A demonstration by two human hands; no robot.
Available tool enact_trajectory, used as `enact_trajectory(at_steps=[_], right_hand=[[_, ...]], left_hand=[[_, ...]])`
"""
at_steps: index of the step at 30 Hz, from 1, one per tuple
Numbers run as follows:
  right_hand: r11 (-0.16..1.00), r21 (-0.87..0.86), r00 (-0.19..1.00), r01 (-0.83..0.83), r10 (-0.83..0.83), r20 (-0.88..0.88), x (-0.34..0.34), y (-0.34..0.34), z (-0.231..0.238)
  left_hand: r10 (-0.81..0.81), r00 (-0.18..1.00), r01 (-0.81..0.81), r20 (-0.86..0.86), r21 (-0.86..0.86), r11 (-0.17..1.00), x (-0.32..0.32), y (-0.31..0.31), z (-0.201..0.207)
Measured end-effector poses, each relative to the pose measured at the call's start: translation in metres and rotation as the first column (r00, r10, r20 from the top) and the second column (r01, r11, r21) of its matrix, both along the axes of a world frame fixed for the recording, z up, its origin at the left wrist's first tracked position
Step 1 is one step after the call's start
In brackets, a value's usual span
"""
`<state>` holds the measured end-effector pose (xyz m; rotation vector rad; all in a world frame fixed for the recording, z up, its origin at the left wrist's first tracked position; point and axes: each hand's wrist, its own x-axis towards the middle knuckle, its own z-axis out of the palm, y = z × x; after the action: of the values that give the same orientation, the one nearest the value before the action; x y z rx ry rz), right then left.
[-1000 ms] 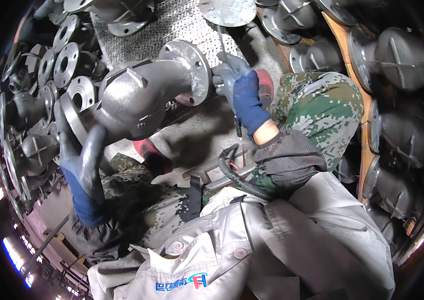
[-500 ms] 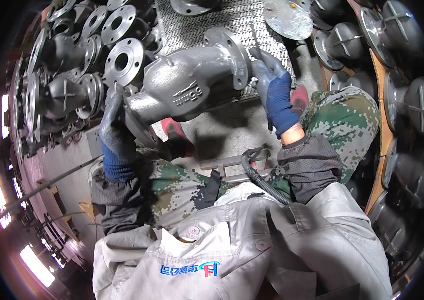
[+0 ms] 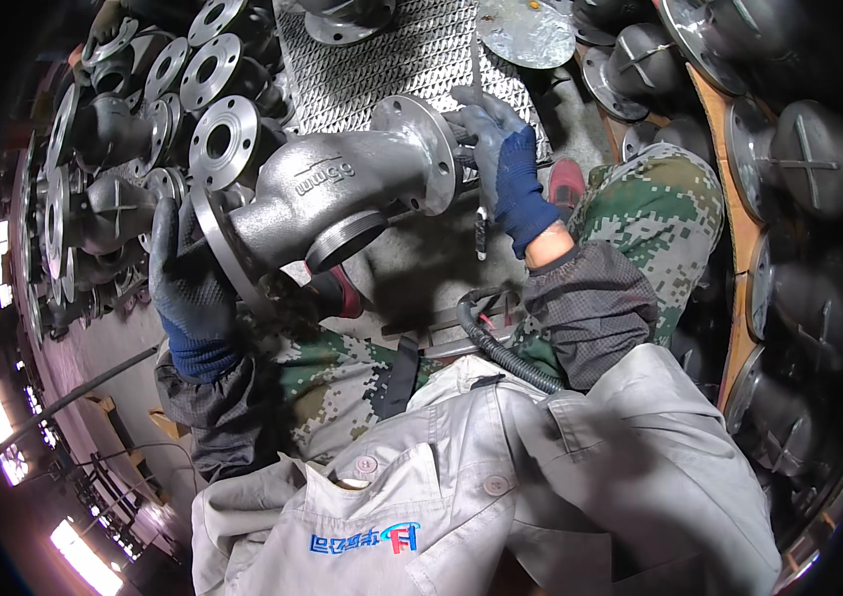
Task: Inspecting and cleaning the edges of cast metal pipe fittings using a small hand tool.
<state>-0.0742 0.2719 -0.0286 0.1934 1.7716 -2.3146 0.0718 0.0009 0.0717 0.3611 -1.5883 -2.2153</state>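
A grey cast-metal valve body [image 3: 317,184] hangs tilted above my knees, a round flange at each end and a threaded round opening on its near underside. My left hand [image 3: 188,263], in a grey-coated blue glove, is closed on the rim of the left flange [image 3: 223,248]. At the right flange [image 3: 421,149], my gloved right hand [image 3: 501,139] has its fingers bent against the outer face and edge. Below that hand shows a thin dark-and-white stick-like thing [image 3: 481,233]; whether I hold it I cannot tell.
A workbench with a patterned metal top [image 3: 372,74] lies beyond, bearing another flanged part [image 3: 347,20] and a round plate [image 3: 529,32]. Flanged castings [image 3: 223,144] crowd the left; more valve bodies [image 3: 814,159] stand along wooden boards [image 3: 729,199] at right. A ribbed hose [image 3: 501,348] lies near my lap.
The valve body has turned about its length, bringing the threaded opening into view and different raised markings on top. My right hand has shifted, its fingers now more bent at the flange.
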Motion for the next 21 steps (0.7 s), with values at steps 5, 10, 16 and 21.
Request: enact_trajectory(at_steps=[5,10,16,21], right_hand=[[0.997,-0.073,0.999,0.013,-0.010,0.044,0.002,-0.003,0.000],[0.992,-0.114,0.998,0.049,-0.045,0.032,0.011,0.000,0.003],[0.985,-0.167,0.999,0.041,-0.037,0.030,0.011,0.001,0.005],[0.985,-0.173,0.998,0.027,-0.017,0.061,0.010,0.004,0.014]], left_hand=[[-0.028,0.997,0.063,0.068,-0.597,0.800,0.002,0.000,-0.003],[-0.076,0.977,0.062,0.201,0.074,0.995,-0.016,0.022,0.015],[-0.113,0.960,0.051,0.257,0.237,0.970,-0.024,0.032,0.025],[-0.009,0.971,0.009,0.241,0.001,1.000,-0.013,0.014,0.010]])
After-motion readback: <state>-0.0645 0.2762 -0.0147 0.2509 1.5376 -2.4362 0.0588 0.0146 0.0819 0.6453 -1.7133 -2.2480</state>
